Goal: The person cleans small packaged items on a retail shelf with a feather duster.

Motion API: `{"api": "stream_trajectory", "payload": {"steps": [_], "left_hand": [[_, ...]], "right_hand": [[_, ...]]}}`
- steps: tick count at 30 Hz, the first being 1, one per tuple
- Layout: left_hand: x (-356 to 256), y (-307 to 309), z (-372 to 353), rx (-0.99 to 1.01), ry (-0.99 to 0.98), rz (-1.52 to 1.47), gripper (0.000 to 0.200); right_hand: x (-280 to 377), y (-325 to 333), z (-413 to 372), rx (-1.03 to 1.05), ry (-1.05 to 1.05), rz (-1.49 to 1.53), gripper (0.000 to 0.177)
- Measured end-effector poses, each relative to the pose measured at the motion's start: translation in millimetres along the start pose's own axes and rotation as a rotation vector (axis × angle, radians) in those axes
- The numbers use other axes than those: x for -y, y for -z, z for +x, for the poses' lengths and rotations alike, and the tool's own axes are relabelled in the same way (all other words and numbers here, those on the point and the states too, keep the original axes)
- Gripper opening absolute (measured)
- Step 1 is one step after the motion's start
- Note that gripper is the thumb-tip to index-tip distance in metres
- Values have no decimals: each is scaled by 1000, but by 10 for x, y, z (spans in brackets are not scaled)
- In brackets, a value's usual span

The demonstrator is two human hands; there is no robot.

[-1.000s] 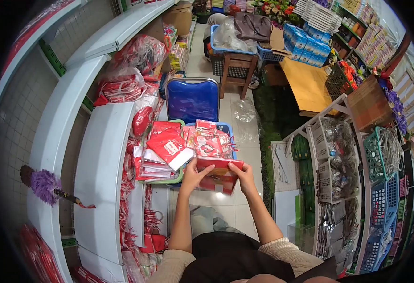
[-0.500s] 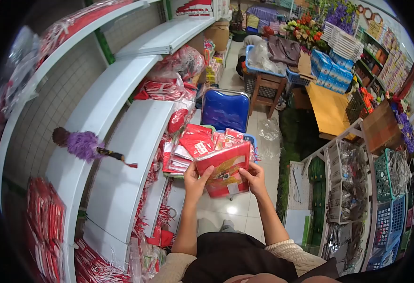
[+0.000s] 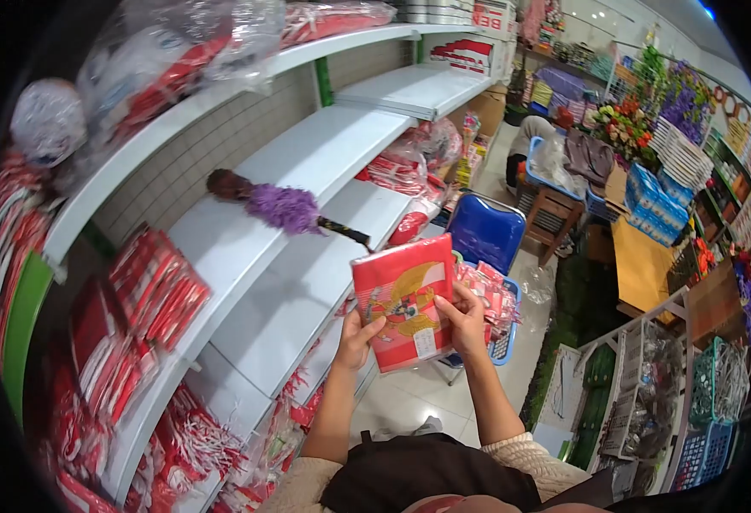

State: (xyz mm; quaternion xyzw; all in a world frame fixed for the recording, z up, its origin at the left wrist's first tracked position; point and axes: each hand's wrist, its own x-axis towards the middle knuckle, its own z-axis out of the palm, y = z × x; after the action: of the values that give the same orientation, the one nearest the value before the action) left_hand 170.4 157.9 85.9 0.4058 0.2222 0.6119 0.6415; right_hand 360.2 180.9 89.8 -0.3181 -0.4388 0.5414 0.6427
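Observation:
Between my two hands is a flat red packet (image 3: 403, 291) in clear wrapping, with a gold printed figure and a small white label near its bottom edge. My left hand (image 3: 356, 344) grips its left side, thumb on the front face. On the right side, my right hand (image 3: 465, 321) pinches it the same way; the fingers behind are partly hidden. The packet is held tilted above a blue basket (image 3: 505, 346) of red-and-white packets (image 3: 492, 299). A feather duster (image 3: 283, 208) with purple fluff lies on the pale shelf (image 3: 247, 239) at left.
Red-and-white packets (image 3: 157, 278) are stacked on the left shelving, with plastic-wrapped goods above. A blue chair (image 3: 488, 229) stands ahead beside the shelves. At right are a wire rack (image 3: 644, 393) with bagged items and a wooden table (image 3: 644, 265). Further back, a person (image 3: 533, 132) is low beside a basket.
My view has swung left, bringing more of the shelving into sight. The red packet is raised and turned more upright, and both hands keep hold of it.

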Motion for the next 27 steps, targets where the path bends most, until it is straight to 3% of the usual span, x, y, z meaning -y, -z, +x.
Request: {"api": "stream_trajectory", "payload": {"steps": [3, 9, 11, 13, 17, 20, 23, 27], "left_hand": [[-159, 103, -183, -144, -105, 117, 42], [-526, 469, -535, -175, -153, -404, 41], [-697, 590, -621, -123, -164, -554, 42], [-860, 605, -731, -174, -258, -560, 43], [-964, 746, -827, -231, -390, -529, 45], [-892, 815, -885, -278, -411, -499, 44], [-800, 894, -928, -278, -380, -546, 43], [-613, 1034, -837, -306, -336, -595, 44]], "right_hand": [[-22, -436, 3, 92, 12, -61, 26], [0, -1163, 63, 311, 61, -215, 33], [21, -1428, 198, 371, 248, -442, 32], [23, -1666, 433, 235, 803, -823, 23], [-223, -1819, 1096, 164, 943, -1288, 32], [-460, -1748, 1313, 267, 582, -1460, 40], [-647, -1611, 1289, 371, 453, -1393, 38], [-1133, -1325, 924, 245, 389, -1059, 33]]}}
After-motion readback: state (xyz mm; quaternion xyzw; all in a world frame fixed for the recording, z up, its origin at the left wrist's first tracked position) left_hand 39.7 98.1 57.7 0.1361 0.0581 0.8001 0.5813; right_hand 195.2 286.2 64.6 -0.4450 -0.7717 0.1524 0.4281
